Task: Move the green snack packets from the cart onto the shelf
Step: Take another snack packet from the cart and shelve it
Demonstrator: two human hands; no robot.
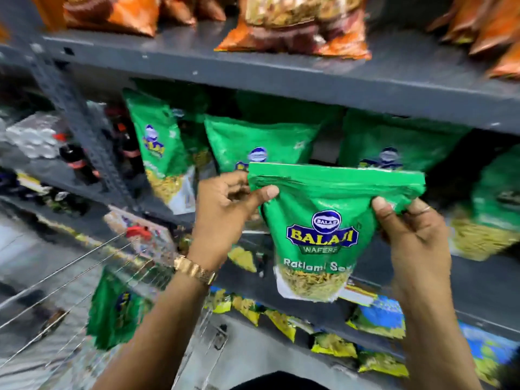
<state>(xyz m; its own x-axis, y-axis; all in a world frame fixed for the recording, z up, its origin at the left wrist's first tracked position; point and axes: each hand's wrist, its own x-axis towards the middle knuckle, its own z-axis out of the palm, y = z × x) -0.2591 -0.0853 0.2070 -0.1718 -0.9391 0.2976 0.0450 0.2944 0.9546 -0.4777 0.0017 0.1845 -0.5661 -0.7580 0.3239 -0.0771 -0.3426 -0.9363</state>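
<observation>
Head view: green packet [323, 237] upright, long axis vertical; left hand [225, 204], right hand [410, 229] grip top corners.

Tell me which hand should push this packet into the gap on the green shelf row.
Probably the right hand. It grips the held packet at its upper right corner, below the dark gap between the shelved green packets. The left hand pinches the upper left corner, farther from that gap.
</observation>
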